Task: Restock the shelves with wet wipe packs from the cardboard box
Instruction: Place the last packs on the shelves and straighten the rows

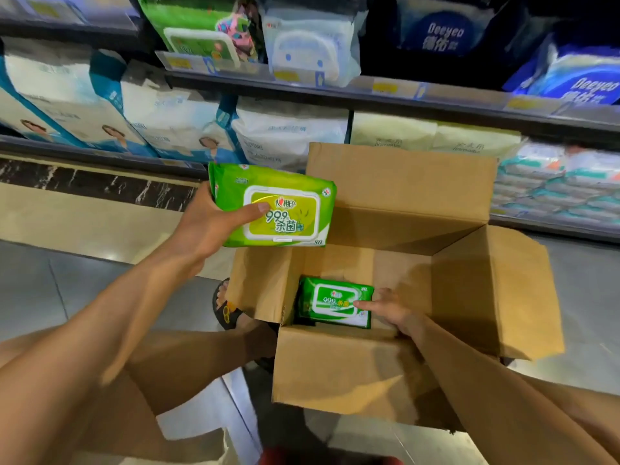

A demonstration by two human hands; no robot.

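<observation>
Holding one green pack (pixel 285 209) gripped above the cardboard box (pixel 402 182) in my left hand (pixel 208 223), so my right hand (pixel 392 310) can pinch a second pack (pixel 335 302) off the box bottom for the shelves (pixel 335 92).

cardboard box (pixel 402 196): matt brown board, dry, slightly rough | upper wet wipe pack (pixel 285 213): glossy green plastic film, smooth lid panel | lower wet wipe pack (pixel 332 302): same glossy film | floor tiles (pixel 30 297), lower left: smooth grey, sheen | plinth strip (pixel 100 184), left: polished dark stone look, white veins | shelf packs (pixel 285 135), top: shiny plastic wrap
</observation>
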